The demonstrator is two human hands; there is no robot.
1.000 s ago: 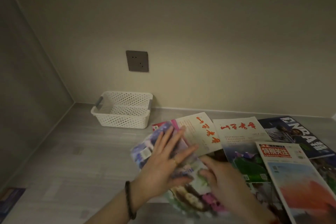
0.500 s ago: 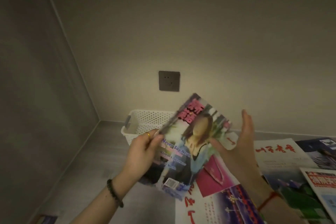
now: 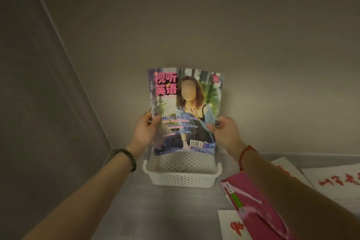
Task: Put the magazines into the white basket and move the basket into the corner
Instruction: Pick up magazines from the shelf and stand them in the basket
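A colourful magazine (image 3: 185, 111) with a person on its cover is held upright above the white perforated basket (image 3: 182, 178). Its lower edge hangs just over the basket's opening. My left hand (image 3: 146, 128) grips its left edge and my right hand (image 3: 224, 132) grips its right edge. The basket stands on the grey surface against the back wall, a little right of the corner. It looks empty where I can see inside; the magazine hides its far part.
A pink magazine (image 3: 255, 204) lies at the lower right, partly under my right forearm. White magazines with red characters (image 3: 339, 181) lie further right and one (image 3: 233, 226) at the bottom edge. The left wall meets the back wall at the corner (image 3: 111, 148).
Both hands lifted the colourful magazine off the pile, turned it upright and carried it over the basket. The view moved forward toward the basket.
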